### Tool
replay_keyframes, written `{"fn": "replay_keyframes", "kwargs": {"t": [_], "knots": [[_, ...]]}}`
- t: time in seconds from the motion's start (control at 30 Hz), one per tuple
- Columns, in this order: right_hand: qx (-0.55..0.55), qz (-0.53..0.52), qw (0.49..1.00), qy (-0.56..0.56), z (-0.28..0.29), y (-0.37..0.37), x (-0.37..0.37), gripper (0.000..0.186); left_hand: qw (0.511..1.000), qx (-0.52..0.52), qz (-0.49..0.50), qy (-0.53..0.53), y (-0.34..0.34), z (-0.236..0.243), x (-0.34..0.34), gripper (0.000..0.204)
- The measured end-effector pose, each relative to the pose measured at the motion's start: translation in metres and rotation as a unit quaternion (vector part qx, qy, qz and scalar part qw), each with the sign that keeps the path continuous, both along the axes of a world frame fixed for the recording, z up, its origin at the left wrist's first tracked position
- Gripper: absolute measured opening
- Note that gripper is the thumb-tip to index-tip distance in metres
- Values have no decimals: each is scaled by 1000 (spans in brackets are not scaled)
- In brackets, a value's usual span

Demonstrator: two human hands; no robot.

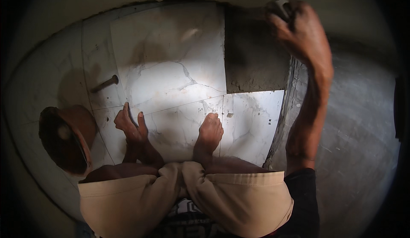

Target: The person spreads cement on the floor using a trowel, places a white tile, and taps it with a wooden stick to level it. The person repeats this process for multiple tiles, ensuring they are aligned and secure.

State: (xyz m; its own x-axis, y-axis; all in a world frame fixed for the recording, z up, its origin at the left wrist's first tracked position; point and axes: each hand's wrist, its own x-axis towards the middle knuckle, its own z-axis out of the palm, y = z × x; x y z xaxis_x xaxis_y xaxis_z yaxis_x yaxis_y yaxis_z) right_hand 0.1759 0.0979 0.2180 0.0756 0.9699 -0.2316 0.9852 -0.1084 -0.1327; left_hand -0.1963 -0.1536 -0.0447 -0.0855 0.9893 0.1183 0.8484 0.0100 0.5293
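My right hand (299, 29) is raised at the far right, by the base of the wall. Its fingers are closed around a dark grey thing with a pale patch (282, 8), blurred and too covered to name. Below it lies a dark, rough cement patch (256, 52), a recess beside the pale tiles. My left hand (124, 120) rests low by my left foot, over a marbled white tile (171, 54). One finger stretches forward, and the hand holds nothing that I can see. The other fingers are partly hidden.
A short rod with a flared round head (105, 84) lies on the tiles at left. Nearer stands a brown bucket-like container (81, 120) with a dark inside. Grey bare floor (341, 131) extends at right, past a rough mortar edge (294, 80). My bare right foot (210, 131) is on the tiles.
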Motion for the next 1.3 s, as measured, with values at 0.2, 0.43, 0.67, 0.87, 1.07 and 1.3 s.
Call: {"fn": "replay_keyframes", "kwargs": {"t": [0.2, 0.43, 0.67, 0.87, 1.07, 1.3], "knots": [[100, 98, 990, 2, -35, 6, 3, 38, 1000, 2, -13, -21, 2, -8, 5, 61], [95, 77, 992, 35, -7, -4, -19, 35, 1000, 5, 15, -8, -2, -10, -2, 62], [127, 92, 988, -15, -54, 3, -7, 42, 1000, -10, 14, -7, -5, -21, -3, 63], [11, 23, 1000, 15, -12, 0, -15, 47, 999, -22, 24, 9, -7, -19, -9, 65], [47, 20, 998, 22, -28, -3, -20, 40, 1000, -15, 23, -8, -5, -22, -3, 63], [148, 152, 971, -107, -41, -3, 2, 42, 999, -16, 29, -4, -4, -18, -4, 65]]}}
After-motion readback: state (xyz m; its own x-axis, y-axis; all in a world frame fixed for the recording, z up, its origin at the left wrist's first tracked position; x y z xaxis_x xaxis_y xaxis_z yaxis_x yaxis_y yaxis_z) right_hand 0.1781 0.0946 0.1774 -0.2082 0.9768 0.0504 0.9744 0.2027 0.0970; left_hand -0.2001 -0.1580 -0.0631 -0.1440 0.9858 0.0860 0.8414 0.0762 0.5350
